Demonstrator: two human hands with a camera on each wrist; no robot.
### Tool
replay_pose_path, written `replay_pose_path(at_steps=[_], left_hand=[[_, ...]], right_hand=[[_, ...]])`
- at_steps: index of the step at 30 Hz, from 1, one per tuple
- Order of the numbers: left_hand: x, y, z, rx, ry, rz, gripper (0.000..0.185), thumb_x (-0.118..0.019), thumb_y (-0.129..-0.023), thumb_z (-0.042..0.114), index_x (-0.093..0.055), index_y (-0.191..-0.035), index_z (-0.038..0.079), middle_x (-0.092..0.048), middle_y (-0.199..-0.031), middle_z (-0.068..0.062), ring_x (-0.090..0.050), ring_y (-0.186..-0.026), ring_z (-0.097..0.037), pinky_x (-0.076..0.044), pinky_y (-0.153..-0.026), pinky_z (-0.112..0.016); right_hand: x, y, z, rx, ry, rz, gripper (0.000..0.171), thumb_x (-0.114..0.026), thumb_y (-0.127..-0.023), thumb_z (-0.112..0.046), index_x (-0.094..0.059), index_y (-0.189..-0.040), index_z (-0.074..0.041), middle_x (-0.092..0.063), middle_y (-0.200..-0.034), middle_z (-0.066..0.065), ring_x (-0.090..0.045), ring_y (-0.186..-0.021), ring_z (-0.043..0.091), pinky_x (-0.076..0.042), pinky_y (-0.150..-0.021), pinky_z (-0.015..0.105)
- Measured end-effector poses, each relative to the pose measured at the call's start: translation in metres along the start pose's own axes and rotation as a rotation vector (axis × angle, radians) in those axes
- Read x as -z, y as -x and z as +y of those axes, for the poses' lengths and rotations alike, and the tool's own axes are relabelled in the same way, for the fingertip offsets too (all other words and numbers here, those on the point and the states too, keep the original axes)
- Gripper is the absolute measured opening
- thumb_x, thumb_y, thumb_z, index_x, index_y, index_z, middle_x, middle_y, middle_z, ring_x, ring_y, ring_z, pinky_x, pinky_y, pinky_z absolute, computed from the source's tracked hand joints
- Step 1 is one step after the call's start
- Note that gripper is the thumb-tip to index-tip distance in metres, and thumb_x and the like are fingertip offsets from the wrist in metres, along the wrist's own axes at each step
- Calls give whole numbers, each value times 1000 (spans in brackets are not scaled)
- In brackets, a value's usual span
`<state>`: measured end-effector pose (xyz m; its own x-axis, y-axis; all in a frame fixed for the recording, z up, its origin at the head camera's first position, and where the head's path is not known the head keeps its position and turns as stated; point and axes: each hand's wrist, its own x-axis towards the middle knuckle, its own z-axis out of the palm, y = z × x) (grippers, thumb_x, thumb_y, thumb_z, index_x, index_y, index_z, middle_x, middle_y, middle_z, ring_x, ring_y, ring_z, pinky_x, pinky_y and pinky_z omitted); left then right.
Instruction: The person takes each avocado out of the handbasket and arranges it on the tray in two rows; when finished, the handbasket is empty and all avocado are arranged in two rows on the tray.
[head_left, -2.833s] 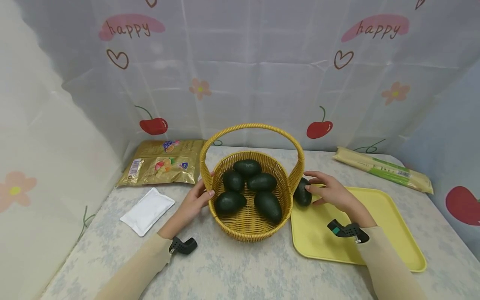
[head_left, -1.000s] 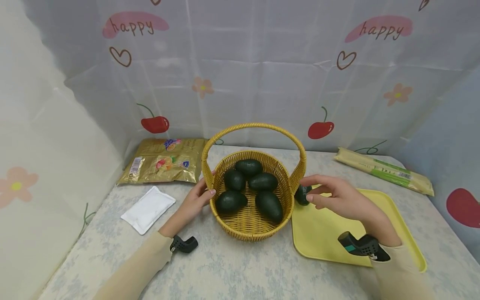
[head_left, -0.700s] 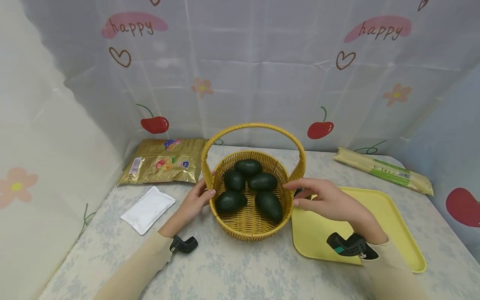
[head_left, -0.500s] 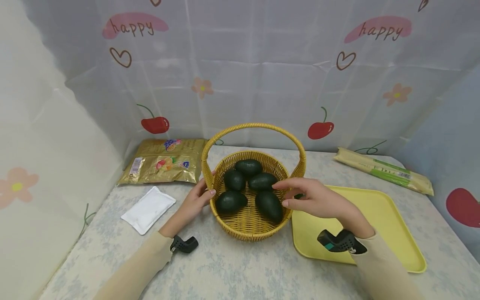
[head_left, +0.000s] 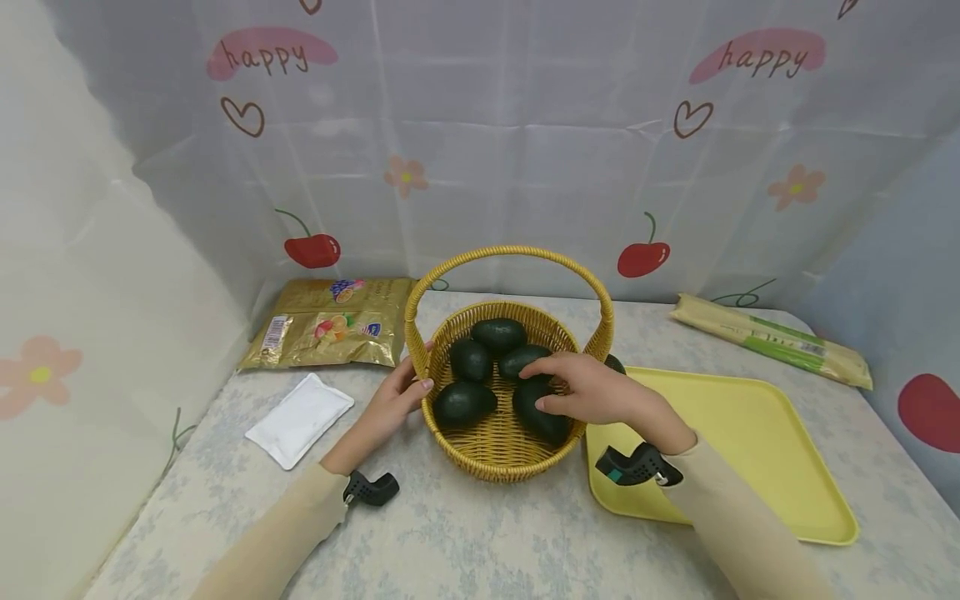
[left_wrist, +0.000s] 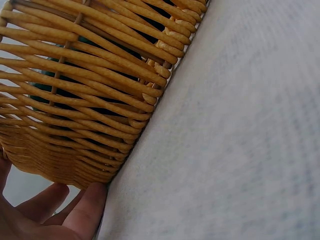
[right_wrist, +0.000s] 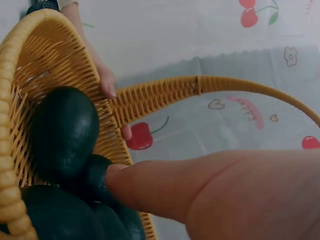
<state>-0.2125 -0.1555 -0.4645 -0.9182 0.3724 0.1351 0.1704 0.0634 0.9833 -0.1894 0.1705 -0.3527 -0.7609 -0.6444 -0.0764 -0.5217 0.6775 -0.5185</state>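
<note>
A yellow wicker basket (head_left: 501,472) with a tall handle holds several dark green avocados. At its left side, my left hand (head_left: 392,404) holds it, thumb at the rim by the handle's foot; in the left wrist view its fingers (left_wrist: 86,212) lie against the outer wall. My right hand (head_left: 592,390) reaches in over the right rim with loosely bent fingers. Its index fingertip overlaps the middle-right avocado (head_left: 517,362), and its thumb lies over the lower-right avocado (head_left: 546,427). Another avocado (head_left: 615,364) shows outside the basket, mostly hidden behind the handle and hand.
A yellow tray (head_left: 738,442) lies right of the basket, under my right forearm. Behind it is a long beige and green packet (head_left: 772,340). To the left are a gold foil bag (head_left: 337,325) and a white sachet (head_left: 300,419). A patterned curtain (head_left: 510,167) closes off the back.
My right hand has left the avocado beside the basket and moved left over the rim to the avocados inside. The outside avocado now sits slightly farther back. My left hand stays on the basket.
</note>
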Motion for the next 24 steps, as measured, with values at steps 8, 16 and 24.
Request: replay_pose_path(at_steps=[8, 16, 24], left_hand=[[0, 0, 1, 3, -27, 7, 63, -51, -105, 13, -25, -163, 11, -32, -163, -27, -45, -140, -49, -57, -97, -33], [2, 0, 0, 4, -8, 8, 63, -50, -105, 11, -24, -163, 10, -34, -161, -29, -44, -140, -47, -56, -95, -29], [1, 0, 1, 11, -17, 14, 63, -50, -105, 12, -25, -163, 9, -37, -158, -30, -46, -138, -46, -57, -94, -30]], right_hand=[[-9, -7, -4, -3, 42, -26, 43, -68, -98, -17, -61, -140, -10, -61, -142, 13, -57, -127, 33, -53, -99, 46], [-21, -12, -3, 4, 48, -39, 44, -71, -95, -15, -62, -138, -11, -62, -140, 11, -56, -129, 34, -53, -101, 48], [-30, -15, -4, 19, 36, -82, 44, -74, -92, -13, -66, -135, -14, -62, -140, 10, -53, -134, 34, -49, -107, 51]])
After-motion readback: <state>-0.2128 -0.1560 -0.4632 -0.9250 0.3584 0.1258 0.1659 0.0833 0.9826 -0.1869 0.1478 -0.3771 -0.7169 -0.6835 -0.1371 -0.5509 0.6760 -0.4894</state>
